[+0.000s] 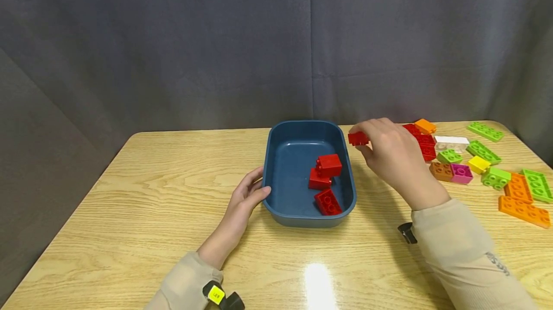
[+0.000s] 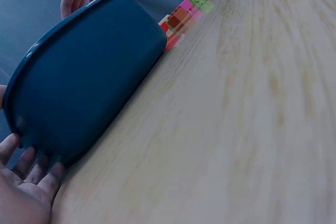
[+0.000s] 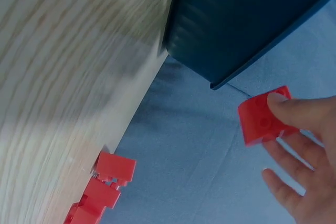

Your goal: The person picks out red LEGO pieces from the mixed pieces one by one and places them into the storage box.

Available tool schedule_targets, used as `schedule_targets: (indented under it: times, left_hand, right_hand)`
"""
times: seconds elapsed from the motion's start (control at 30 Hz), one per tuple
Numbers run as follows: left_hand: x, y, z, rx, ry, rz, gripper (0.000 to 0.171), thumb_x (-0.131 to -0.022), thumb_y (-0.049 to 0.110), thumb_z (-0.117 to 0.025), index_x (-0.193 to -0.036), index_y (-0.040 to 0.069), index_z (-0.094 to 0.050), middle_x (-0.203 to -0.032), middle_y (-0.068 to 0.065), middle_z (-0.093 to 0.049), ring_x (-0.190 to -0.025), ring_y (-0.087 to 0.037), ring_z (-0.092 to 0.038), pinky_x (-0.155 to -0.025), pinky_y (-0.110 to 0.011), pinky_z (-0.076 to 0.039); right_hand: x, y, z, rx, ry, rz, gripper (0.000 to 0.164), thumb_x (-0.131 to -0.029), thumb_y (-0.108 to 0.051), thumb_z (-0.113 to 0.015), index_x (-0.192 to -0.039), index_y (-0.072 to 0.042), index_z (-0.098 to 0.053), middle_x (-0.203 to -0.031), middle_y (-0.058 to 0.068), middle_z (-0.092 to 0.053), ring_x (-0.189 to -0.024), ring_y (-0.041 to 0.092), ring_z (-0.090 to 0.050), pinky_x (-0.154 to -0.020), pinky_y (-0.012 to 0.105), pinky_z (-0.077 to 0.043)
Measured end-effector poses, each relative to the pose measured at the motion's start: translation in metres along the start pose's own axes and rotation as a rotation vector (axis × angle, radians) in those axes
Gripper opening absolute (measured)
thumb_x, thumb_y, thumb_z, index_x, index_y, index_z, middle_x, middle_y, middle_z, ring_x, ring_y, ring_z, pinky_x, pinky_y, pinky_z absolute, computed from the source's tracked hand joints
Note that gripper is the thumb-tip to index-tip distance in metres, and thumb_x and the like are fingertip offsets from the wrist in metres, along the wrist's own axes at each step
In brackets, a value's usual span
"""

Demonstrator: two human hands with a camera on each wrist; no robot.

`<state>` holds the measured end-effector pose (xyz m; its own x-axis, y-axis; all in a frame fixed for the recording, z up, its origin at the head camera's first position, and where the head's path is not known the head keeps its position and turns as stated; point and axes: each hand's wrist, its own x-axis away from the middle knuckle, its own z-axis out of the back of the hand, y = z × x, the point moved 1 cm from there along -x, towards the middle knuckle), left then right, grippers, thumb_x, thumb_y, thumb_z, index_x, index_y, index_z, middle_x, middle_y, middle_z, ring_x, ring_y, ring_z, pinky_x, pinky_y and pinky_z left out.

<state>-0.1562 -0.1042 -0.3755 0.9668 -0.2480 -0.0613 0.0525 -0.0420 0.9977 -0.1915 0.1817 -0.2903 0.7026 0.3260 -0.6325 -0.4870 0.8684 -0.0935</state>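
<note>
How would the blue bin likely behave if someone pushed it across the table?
The blue bin would probably slide rather than tip, since its broad base sits on the wood-grain table. Its smooth, evenly shaped walls suggest stiff plastic that should barely flex. Three red toy bricks lie jumbled inside, so they may shift or tumble.

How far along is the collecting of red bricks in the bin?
Done: three red bricks lie in the blue bin, held by the left hand. In hand: another red brick, pinched by the right hand. Left, seemingly: the remaining red bricks on the table.
</note>
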Motion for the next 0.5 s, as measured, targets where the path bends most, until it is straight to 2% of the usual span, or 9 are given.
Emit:
schedule_targets:
  times: [0.17, 0.5]
  left_hand:
    - [0.0, 0.0, -0.0002, -0.003, 0.004, 0.003, 0.054, -0.093, 0.017, -0.049, -0.144, 0.009, -0.032, -0.15, -0.016, -0.035, -0.133, -0.027, -0.038, -0.113, -0.049, -0.029]
    - [0.0001, 0.0005, -0.0004, -0.001, 0.006, 0.005, 0.054, -0.093, 0.016, -0.049, -0.144, 0.009, -0.033, -0.15, -0.016, -0.035, -0.133, -0.027, -0.038, -0.113, -0.049, -0.029]
  right_hand:
    - [-0.0003, -0.004, -0.0019, -0.03, -0.006, 0.06, 0.029, -0.069, -0.001, -0.076, -0.096, -0.008, -0.065, -0.09, 0.01, -0.073, -0.092, 0.025, -0.059, -0.073, 0.043, -0.052]
    - [0.0, -0.0104, -0.007, -0.052, -0.011, 0.101, 0.033, -0.068, -0.001, -0.077, -0.097, -0.011, -0.065, -0.092, 0.007, -0.073, -0.091, 0.022, -0.059, -0.073, 0.042, -0.053]
